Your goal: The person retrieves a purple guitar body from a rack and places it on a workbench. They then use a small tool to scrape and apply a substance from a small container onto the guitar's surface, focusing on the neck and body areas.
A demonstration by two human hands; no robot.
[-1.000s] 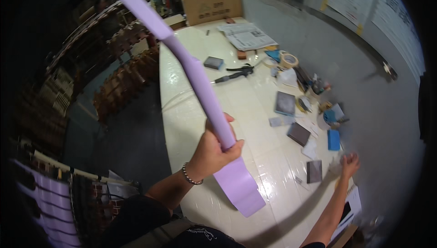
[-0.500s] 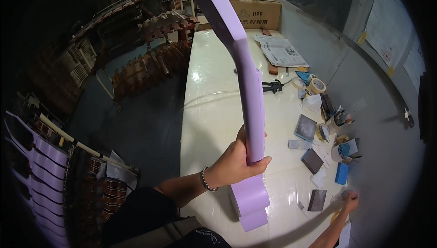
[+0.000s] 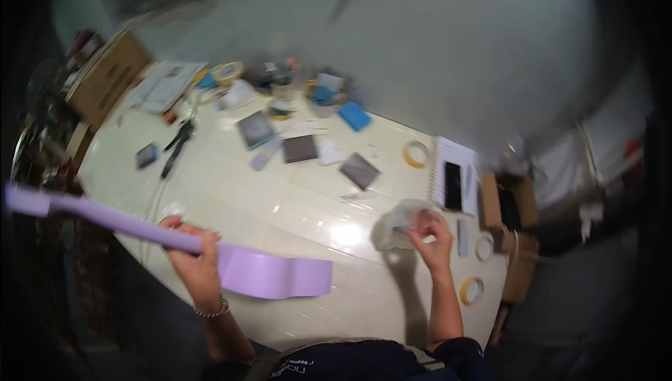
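A lilac guitar neck (image 3: 143,229) lies across the left side of the view, its far end out past the table and its broad, curved heel end over the tabletop. My left hand (image 3: 190,263) is closed round the shaft, just beside that heel end. Over the right part of the table, my right hand (image 3: 435,241) is closed in a pinch at a whitish, see-through thing (image 3: 397,230), possibly a crumpled plastic bag. Blur hides exactly what it is.
Sanding blocks (image 3: 299,149), a blue sponge block (image 3: 354,116) and tape rolls (image 3: 416,154) lie on the pale table (image 3: 308,202). A black air gun (image 3: 180,144) lies left. A notebook (image 3: 470,155) with a phone (image 3: 453,186) and cardboard boxes (image 3: 514,199) stand right.
My view has swung to the right. The guitar neck, upright before, now lies nearly level with its far end to the left. My left hand keeps its hold; the right hand shows more fully.
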